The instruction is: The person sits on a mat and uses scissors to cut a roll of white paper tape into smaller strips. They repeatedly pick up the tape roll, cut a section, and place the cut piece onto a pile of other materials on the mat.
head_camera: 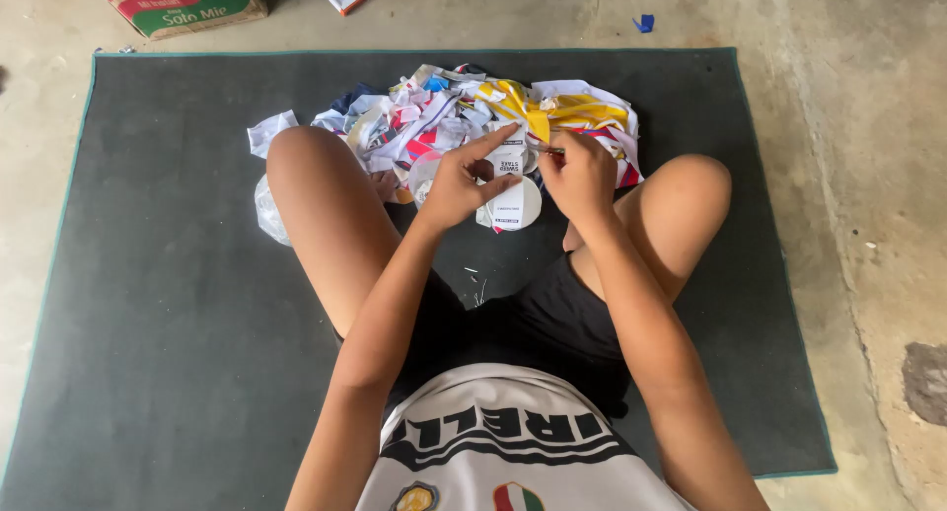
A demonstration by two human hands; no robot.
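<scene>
Fingers of left hand (456,183) mostly extended: index points up and right, thumb and lower fingers pinch a white label (509,162) with dark print at its edge. Right hand (582,174) curled closed around a thin metal tool (552,151), likely small scissors or tweezers, can't tell which; tip points left, touching the label's upper right edge. Both hands meet above the gap between the knees, near the front of the scrap pile (473,111). Just under the label sits a white round piece (518,207) with a small printed strip, partly hidden by left hand; whether the hand touches it is unclear. Pile is cut fabric bits: white, yellow, red, blue, navy, spread across the far middle of the mat (148,274). One white scrap (268,131) lies apart at pile's left edge, beside left knee. Clear plastic bag (268,210) pokes out behind left thigh. Person sits cross-legged on dark mat with green trim, black shorts, white jersey. A few small offcuts (477,286) on mat in front of shorts. Mat lies on bare concrete floor (868,176). Cardboard box (182,0) at top left off the mat, small blue scrap (643,23) on floor top right.
</scene>
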